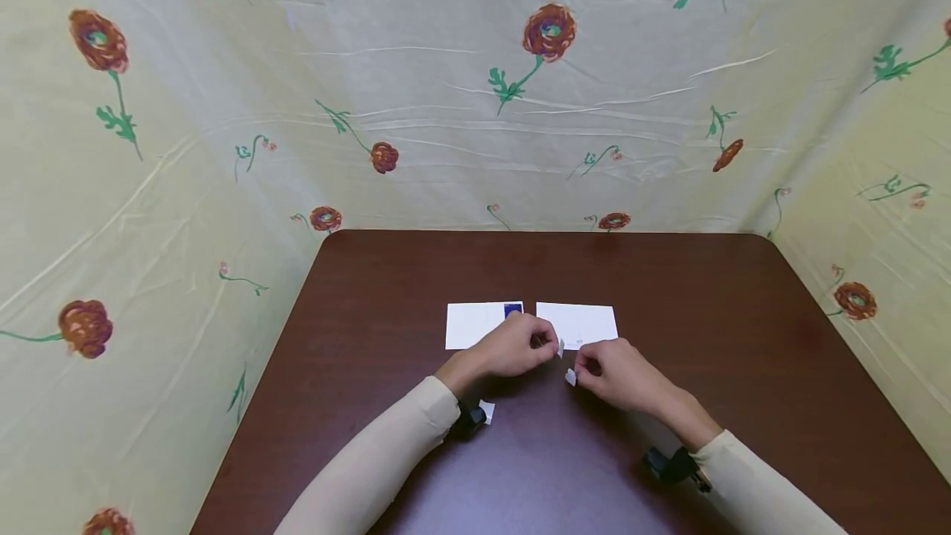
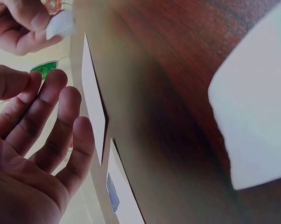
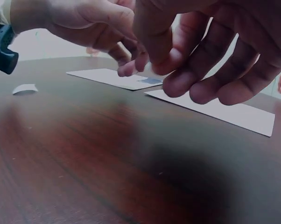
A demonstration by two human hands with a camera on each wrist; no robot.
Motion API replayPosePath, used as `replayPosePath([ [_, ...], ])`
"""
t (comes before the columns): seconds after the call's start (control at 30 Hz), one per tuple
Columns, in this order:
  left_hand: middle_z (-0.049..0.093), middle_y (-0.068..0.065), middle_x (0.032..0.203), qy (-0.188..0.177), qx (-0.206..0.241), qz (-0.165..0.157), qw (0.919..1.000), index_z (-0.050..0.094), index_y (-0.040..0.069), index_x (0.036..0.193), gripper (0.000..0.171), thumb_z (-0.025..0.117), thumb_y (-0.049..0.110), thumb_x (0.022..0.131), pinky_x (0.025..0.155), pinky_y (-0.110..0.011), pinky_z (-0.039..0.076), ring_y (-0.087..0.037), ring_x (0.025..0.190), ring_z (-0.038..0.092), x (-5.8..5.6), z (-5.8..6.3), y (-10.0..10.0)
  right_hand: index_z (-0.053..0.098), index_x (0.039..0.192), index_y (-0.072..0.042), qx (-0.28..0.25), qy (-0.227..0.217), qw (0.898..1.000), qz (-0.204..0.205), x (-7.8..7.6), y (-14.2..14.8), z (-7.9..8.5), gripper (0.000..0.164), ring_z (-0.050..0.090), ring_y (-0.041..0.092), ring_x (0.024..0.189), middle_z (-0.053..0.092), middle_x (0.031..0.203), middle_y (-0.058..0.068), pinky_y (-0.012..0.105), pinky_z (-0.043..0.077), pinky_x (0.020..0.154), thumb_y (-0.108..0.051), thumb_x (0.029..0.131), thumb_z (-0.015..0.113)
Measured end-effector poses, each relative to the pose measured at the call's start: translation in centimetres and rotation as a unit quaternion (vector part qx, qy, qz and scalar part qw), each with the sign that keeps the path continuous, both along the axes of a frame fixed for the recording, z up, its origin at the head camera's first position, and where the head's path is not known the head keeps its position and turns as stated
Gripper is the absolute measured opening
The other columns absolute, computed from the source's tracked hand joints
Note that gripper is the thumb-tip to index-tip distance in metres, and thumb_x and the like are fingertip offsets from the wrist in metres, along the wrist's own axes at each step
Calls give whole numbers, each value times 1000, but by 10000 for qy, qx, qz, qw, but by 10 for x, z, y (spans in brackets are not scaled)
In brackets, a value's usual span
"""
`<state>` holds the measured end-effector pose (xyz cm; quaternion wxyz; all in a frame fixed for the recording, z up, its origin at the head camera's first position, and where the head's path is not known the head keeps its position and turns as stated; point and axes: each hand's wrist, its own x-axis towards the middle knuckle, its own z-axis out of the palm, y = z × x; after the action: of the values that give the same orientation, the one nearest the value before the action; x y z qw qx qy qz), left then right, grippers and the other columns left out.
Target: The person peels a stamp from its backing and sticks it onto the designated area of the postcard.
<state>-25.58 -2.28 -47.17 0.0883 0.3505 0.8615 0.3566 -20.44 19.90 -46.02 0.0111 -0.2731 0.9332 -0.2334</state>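
Note:
Between thumb and forefinger, my left hand pinches a small sticker; its green printed face shows in the left wrist view as the green sticker. The other left fingers are spread and loosely bent. Close by on the right, my right hand pinches a small white piece of paper with its thumb and fingertips. Just beyond the hands lie two white envelopes, a left envelope and a right envelope. A dark blue sticker sits at the left envelope's upper right corner, partly behind my left hand.
Another white paper scrap lies on the brown table beside my left wrist. Dark wrist cameras hang below the sleeves. A flowered cloth surrounds the table at the back and sides.

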Motion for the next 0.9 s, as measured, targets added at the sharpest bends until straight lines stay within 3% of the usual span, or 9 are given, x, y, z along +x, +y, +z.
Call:
replayPosePath([
  [0.27,66,16,73,-38,-63,0,10000,75,17,91,12,64,21,95,63,-17,45,2,66,52,2,0,1,61,71,-25,26,-429,9983,394,6,-1,-11,21,44,-1,57,49,62,-19,20,39,56,-12,86,68],
  [0.63,68,17,78,-59,-24,-8,10000,74,19,90,11,64,21,95,69,-15,48,4,71,57,0,-3,2,61,69,-23,281,314,9991,62,10,-1,-19,20,44,1,63,53,69,-13,21,40,58,-12,83,71],
  [0.9,67,17,76,-71,-13,-17,10000,74,20,89,11,64,20,95,69,-15,48,4,71,57,0,-3,2,70,76,-21,496,357,9981,7,8,-1,-15,13,53,3,70,59,73,-15,26,47,65,-12,83,75],
])
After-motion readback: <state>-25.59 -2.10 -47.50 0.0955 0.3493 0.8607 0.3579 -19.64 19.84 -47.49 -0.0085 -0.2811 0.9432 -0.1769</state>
